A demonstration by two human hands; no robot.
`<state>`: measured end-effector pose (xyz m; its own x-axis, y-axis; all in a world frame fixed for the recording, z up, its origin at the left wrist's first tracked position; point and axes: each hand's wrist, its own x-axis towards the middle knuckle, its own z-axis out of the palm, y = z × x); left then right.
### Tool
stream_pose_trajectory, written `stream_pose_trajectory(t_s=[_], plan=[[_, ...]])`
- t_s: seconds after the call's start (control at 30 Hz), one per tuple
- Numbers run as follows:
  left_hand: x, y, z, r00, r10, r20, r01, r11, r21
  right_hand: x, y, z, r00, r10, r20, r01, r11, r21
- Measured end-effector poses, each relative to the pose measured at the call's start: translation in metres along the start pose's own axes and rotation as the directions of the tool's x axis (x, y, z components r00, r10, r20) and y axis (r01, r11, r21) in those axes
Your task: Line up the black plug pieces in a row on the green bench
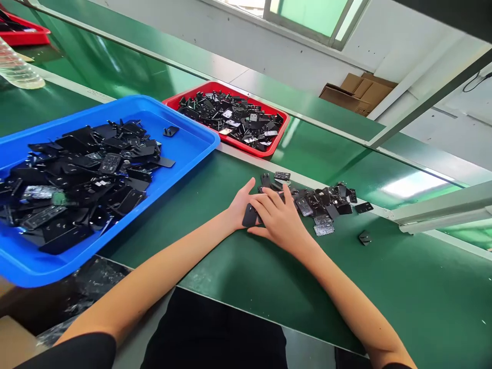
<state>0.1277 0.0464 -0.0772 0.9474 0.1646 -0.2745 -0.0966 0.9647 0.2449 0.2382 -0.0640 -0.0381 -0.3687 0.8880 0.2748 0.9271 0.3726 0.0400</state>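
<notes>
My left hand (239,205) is turned palm up, its thumb raised, and holds a flat black plastic piece (250,216) with rounded corners. Over it reaches my right hand (282,219), fingers stretched out and apart, partly covering the left palm and the piece. Whether the right fingertips touch the piece is hard to see. Just beyond both hands lies a loose heap of small black plastic parts (332,200), some with pins and some in clear wrapping (324,225). One single black part (365,237) sits apart to the right.
On the left, a big blue tray (192,156) holds a pile of black parts. Behind it stands a red tray (282,134) filled with similar smaller parts. Another red tray (36,37) is at far left. A metal post (434,211) meets the green table (400,287) at right.
</notes>
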Motion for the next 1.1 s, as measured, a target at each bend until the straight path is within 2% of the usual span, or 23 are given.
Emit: stream_pose_trajectory(t_s=[0.07, 0.17, 0.3, 0.5, 0.8, 1.0, 1.1], plan=[[-0.001, -0.002, 0.002, 1.000, -0.008, -0.024, 0.007, 1.000, -0.020, 0.002, -0.002, 0.009, 0.999, 0.003, -0.044, -0.002, 1.000, 0.007], [0.000, -0.007, 0.004, 0.998, 0.025, -0.053, -0.028, 0.998, -0.058, 0.003, 0.005, 0.012, 0.995, 0.075, -0.070, -0.068, 0.994, 0.090], [0.002, -0.012, 0.004, 0.999, 0.027, -0.036, -0.030, 0.995, -0.100, 0.004, 0.010, 0.002, 0.995, 0.097, -0.002, -0.097, 0.993, 0.069], [-0.002, -0.011, 0.005, 0.997, 0.010, 0.073, 0.000, 0.992, -0.129, -0.002, 0.016, -0.016, 0.994, 0.085, 0.072, -0.086, 0.996, 0.001], [-0.003, -0.006, 0.000, 1.000, -0.021, 0.004, 0.021, 0.993, -0.116, 0.000, 0.016, -0.010, 0.990, 0.142, -0.016, -0.142, 0.990, 0.007], [-0.001, -0.005, 0.002, 0.981, -0.033, 0.190, 0.046, 0.997, -0.062, -0.010, 0.039, -0.024, 0.980, 0.175, 0.099, -0.178, 0.984, 0.021], [-0.001, -0.005, 0.000, 0.978, -0.027, 0.208, 0.037, 0.998, -0.042, -0.010, 0.040, -0.021, 0.981, 0.152, 0.119, -0.160, 0.985, 0.062]])
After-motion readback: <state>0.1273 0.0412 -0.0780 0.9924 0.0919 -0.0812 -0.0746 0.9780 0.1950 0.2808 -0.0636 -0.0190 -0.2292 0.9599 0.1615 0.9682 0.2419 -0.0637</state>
